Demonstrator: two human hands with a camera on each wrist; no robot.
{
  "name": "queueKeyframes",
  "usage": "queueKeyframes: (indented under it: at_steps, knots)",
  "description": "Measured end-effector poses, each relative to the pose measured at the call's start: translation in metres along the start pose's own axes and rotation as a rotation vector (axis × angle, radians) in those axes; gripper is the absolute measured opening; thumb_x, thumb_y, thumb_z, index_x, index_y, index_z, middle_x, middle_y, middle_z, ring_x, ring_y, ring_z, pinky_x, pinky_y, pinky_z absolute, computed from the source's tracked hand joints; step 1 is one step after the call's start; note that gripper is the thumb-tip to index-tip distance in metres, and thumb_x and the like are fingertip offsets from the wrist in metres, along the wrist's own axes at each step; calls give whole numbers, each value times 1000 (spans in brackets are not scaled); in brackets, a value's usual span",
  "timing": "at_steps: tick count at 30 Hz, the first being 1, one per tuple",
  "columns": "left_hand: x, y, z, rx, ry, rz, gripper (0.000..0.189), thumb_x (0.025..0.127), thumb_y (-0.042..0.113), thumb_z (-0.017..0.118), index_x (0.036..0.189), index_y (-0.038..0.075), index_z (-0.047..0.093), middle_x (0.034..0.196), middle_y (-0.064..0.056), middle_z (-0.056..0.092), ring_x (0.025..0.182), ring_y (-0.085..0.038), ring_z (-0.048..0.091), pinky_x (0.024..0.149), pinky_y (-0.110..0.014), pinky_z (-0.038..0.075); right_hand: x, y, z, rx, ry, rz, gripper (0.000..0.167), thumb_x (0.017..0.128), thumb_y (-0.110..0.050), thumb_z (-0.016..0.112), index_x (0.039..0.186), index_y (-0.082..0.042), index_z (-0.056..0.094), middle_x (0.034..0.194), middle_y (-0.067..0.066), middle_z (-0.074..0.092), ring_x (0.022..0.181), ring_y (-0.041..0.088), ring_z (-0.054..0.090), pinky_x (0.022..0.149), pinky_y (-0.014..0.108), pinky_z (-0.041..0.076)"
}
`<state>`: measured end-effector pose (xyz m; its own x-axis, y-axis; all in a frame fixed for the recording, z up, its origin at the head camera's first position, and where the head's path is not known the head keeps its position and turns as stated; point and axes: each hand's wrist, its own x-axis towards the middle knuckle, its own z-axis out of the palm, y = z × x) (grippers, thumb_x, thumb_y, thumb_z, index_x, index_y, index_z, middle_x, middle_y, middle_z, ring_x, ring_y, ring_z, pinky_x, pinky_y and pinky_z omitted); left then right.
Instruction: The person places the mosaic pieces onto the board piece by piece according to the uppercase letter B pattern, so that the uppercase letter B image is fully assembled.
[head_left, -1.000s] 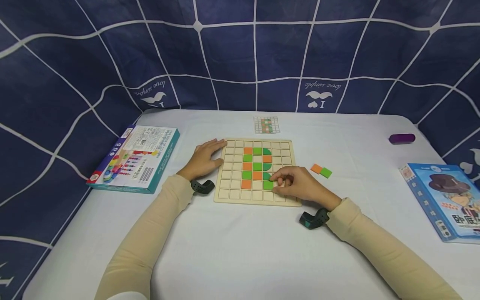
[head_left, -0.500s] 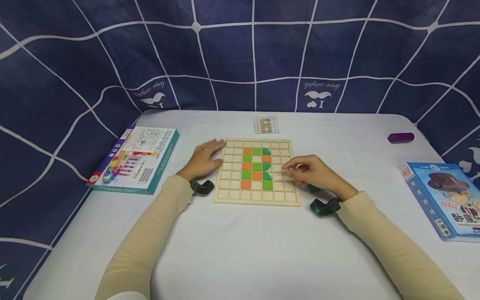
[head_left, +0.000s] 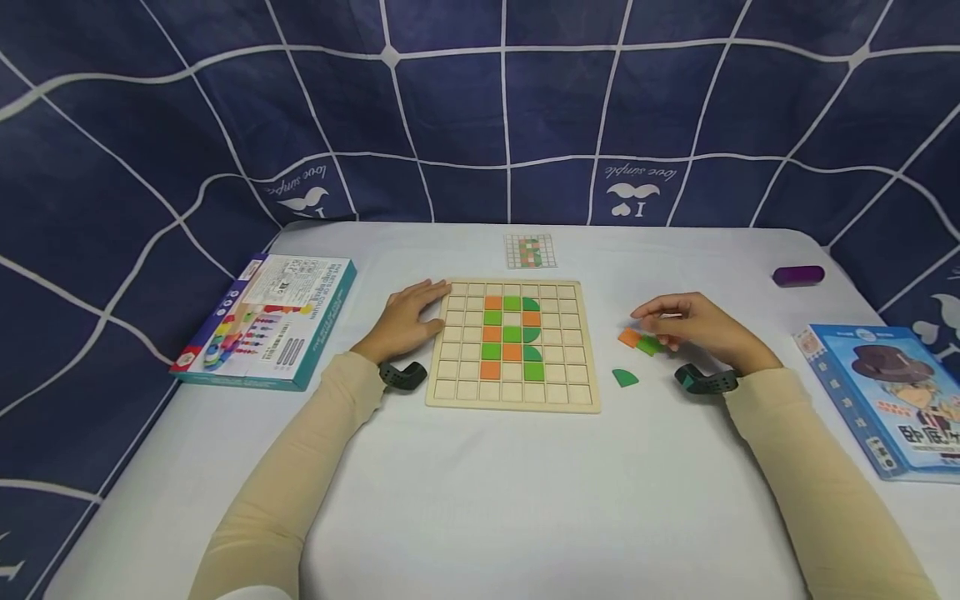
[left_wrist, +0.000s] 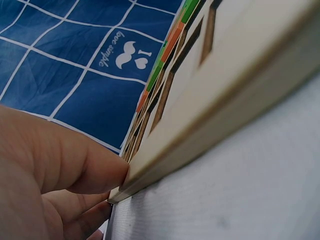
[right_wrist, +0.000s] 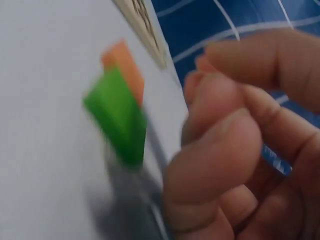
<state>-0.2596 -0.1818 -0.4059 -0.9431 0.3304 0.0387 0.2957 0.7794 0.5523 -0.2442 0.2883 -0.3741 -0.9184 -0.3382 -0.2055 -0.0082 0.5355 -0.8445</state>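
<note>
My left hand [head_left: 402,321] rests at the left edge of a wooden grid board [head_left: 457,392]; in the left wrist view its thumb [left_wrist: 95,167] touches the board's side near a corner. Orange, light green and dark green rounded tiles lie in the board's middle columns. To the right of the board, my right hand [head_left: 693,329] is over an orange square tile [head_left: 628,337] and a light green square tile [head_left: 648,344] that overlap. Its fingers are loosely bent, with nothing seen between them. A dark green quarter-round tile [head_left: 625,378] lies nearer on the white cloth.
A small card [head_left: 530,251] with a printed coloured grid lies behind the board. On the left is a flat toy box [head_left: 277,312]; a blue box [head_left: 892,400] is at the right. A purple oblong case [head_left: 798,276] lies at the far right. Blue cloth [head_left: 465,100] hangs behind the table.
My right hand has moved from the board's lower right tiles to the loose tiles on the right, uncovering the dark green quarter-round tile. The left hand stays at the board's edge.
</note>
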Motion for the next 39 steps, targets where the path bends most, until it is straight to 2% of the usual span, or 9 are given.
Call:
queueKeyframes:
  at_steps: [7,12,14,20,28,35,39]
  knots:
    - [0,-1,1,0,4,5,68,100,19,61,165,6,44,173,-10,38,165,-33,24,133,-54,12,-4,18,-11,73,-59,-10,35,102,-5,69,133,11,66,89,0,62,59,11,47,53,22,40]
    - [0,-2,0,0,6,8,68,100,18,61,165,6,45,173,-11,39,164,-33,24,132,-54,12,-5,25,-14,125,-107,-39,32,100,0,69,130,11,68,83,-3,60,53,13,37,48,33,25]
    - [0,-2,0,-1,4,8,68,100,18,61,165,6,45,173,-11,39,164,-33,24,132,-54,12,-5,25,-14,114,-134,-49,35,98,2,70,131,13,66,83,-3,59,53,13,34,49,35,24]
    - [0,-1,0,-4,2,6,68,100,19,61,165,6,45,173,-10,39,164,-33,24,132,-54,12,-4,23,-14,44,-157,-25,46,90,9,75,133,18,63,80,-3,48,56,7,36,50,24,31]
    - [0,1,-1,-1,3,3,68,99,19,61,165,6,45,173,-10,39,164,-33,24,132,-54,12,-4,23,-17,-22,-160,6,46,87,7,79,130,16,66,79,0,52,58,9,43,55,22,40]
    - [0,1,-1,3,10,6,69,99,19,61,164,6,45,173,-11,39,164,-33,25,132,-54,12,-4,24,-18,-35,-147,-15,43,87,7,81,126,17,67,78,0,54,56,8,44,53,21,41]
    - [0,2,-1,1,8,4,69,99,18,61,164,5,45,173,-11,39,164,-33,24,133,-54,12,-4,26,-18,-16,-137,-59,38,87,8,81,122,17,69,78,0,57,55,8,46,51,20,42]
